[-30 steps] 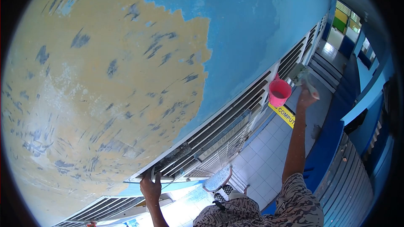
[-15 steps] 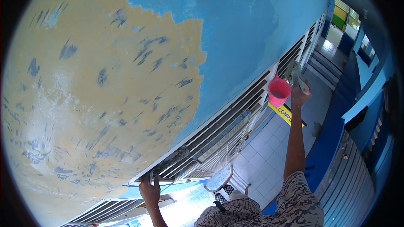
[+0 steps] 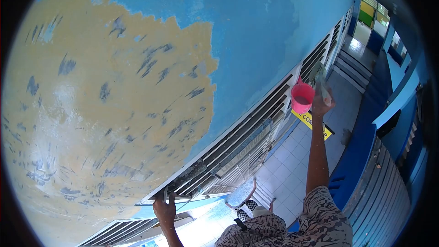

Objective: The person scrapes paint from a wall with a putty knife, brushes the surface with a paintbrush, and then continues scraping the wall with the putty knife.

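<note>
Observed clamped in the fingers of the right hand (image 3: 323,103): one flat-bladed tool (image 3: 321,82), taken by the handle, presumably to leave the blade free; just beside it, one pink bucket (image 3: 302,99), apparently placed for easy reach near the louvred window (image 3: 238,135); noted at the window's near end, the left hand (image 3: 165,209), fingers closed on the edge, probably for steadiness. Counted: two hands, one tool, one bucket, one yellow sign (image 3: 307,119); unable to establish the bucket's support.
</note>
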Tool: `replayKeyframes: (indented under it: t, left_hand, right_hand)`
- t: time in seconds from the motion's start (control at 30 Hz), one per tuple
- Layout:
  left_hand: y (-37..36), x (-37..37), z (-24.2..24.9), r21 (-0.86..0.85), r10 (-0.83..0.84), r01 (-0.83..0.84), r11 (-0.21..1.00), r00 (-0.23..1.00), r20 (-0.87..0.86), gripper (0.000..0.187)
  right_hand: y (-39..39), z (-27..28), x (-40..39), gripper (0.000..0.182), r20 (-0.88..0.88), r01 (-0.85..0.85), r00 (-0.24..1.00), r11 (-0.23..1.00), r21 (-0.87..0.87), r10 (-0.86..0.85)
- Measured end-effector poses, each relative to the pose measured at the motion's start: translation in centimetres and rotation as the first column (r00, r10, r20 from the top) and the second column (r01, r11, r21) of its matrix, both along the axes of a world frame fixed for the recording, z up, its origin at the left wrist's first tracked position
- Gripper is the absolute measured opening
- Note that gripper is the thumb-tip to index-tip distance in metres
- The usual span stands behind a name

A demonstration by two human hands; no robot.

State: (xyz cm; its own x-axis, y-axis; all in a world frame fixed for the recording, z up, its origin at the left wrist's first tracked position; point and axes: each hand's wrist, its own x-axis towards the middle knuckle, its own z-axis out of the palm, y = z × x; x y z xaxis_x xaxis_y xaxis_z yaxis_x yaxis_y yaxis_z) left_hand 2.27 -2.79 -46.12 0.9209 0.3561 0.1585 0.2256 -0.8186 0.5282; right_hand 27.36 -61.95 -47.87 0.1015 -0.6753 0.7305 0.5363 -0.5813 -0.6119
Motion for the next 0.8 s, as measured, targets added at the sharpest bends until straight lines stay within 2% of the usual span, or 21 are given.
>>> replayKeyframes:
  t: [0.1, 0.17, 0.2, 0.23, 0.3, 0.33, 0.37, 0.43, 0.47, 0.53, 0.57, 0.6, 0.63, 0.67, 0.7, 0.73, 0.8]
  left_hand:
    - [0.5, -0.3, -0.4, -0.001, 0.008, -0.008, 1.0, 1.0, -0.014, 0.04]
    - [0.9, -0.3, -1.1, 0.047, -0.013, 0.012, 0.999, 1.0, 0.02, 0.04]
    - [0.8, -0.2, -0.8, 0.015, -0.028, 0.027, 1.0, 0.999, 0.032, 0.041]
    - [0.5, -0.1, -0.8, 0.013, -0.016, 0.016, 1.0, 0.999, 0.036, 0.041]
    - [0.5, -0.3, -0.4, 0.008, 0.016, -0.016, 1.0, 1.0, -0.003, 0.042]
    - [0.6, -0.4, -0.6, 0.03, 0.003, -0.003, 1.0, 1.0, 0.016, 0.042]
    - [0.8, -0.3, -0.7, 0.032, 0.0, -0.001, 0.999, 1.0, 0.019, 0.042]
    - [0.7, -0.3, -0.9, 0.02, -0.025, 0.024, 1.0, 0.997, 0.068, 0.042]
    - [0.8, -0.3, -1.0, -0.003, -0.018, 0.018, 1.0, 0.999, 0.049, 0.043]
    - [0.3, -0.3, -0.7, 0.009, -0.017, 0.017, 1.0, 0.997, 0.074, 0.043]
    - [0.4, -0.5, -0.7, 0.026, -0.024, 0.022, 0.999, 0.995, 0.1, 0.043]
    - [0.9, -0.6, -1.2, 0.041, -0.014, 0.012, 0.999, 0.999, 0.045, 0.042]
    - [0.7, -0.6, -0.9, 0.02, -0.013, 0.012, 1.0, 0.998, 0.063, 0.042]
    - [0.7, -0.4, -0.9, 0.029, -0.016, 0.015, 0.999, 0.998, 0.06, 0.042]
    - [0.7, -0.6, -0.7, 0.04, -0.023, 0.021, 0.999, 0.999, 0.043, 0.042]
    - [0.3, -0.6, -0.1, 0.028, 0.012, -0.012, 1.0, 1.0, 0.016, 0.042]
    - [0.3, -0.6, -0.1, 0.013, 0.024, -0.024, 1.0, 1.0, 0.004, 0.042]
  right_hand:
    - [-1.4, -5.6, 0.6, 0.017, -0.025, -0.016, 1.0, 0.994, -0.105, 0.014]
    - [-1.9, -6.5, 1.2, 0.017, -0.386, 0.207, 0.893, 0.973, -0.103, -0.231]
    - [-2.1, -6.1, 1.1, 0.018, -0.206, -0.023, 0.978, 1.0, -0.012, 0.02]
    - [-2.2, -5.0, 1.5, 0.018, -0.202, -0.034, 0.979, 0.999, -0.015, 0.03]
    - [-2.1, -3.2, 0.8, 0.019, 0.033, -0.071, 0.997, 0.995, 0.073, 0.068]
    - [-0.5, 0.1, -0.5, 0.018, 0.045, -0.074, 0.996, 0.997, 0.016, 0.073]
    - [0.3, 1.0, -1.0, 0.018, 0.048, -0.072, 0.996, 0.997, 0.019, 0.071]
    - [0.9, 2.1, -1.7, 0.017, 0.02, 0.199, 0.98, 0.971, -0.137, -0.198]
    - [0.3, 0.9, -1.5, 0.017, 0.023, 0.193, 0.981, 0.971, -0.143, -0.192]
    - [-1.9, -4.6, -0.5, 0.015, -0.267, -0.051, 0.963, 0.996, -0.07, 0.03]
    - [-3.8, -7.6, -0.3, 0.015, -0.266, -0.068, 0.963, 0.995, -0.068, 0.048]
    - [-6.2, -10.3, 0.2, 0.016, -0.119, 0.048, 0.99, 0.981, -0.189, -0.072]
    - [-6.8, -11.0, 1.4, 0.019, 0.053, 0.178, 0.984, 0.941, -0.287, -0.17]
    - [-5.3, -9.0, 1.3, 0.021, 0.214, -0.007, 0.976, 0.991, -0.13, 0.035]
    - [-3.6, -6.4, -0.3, 0.023, 0.378, -0.221, 0.903, 0.975, 0.004, 0.204]
    - [-1.7, -3.5, -2.1, 0.023, 0.371, -0.24, 0.902, 0.971, 0.008, 0.22]
    - [2.4, 1.7, -5.4, 0.027, 0.227, -0.265, 0.953, 0.914, 0.308, 0.2]
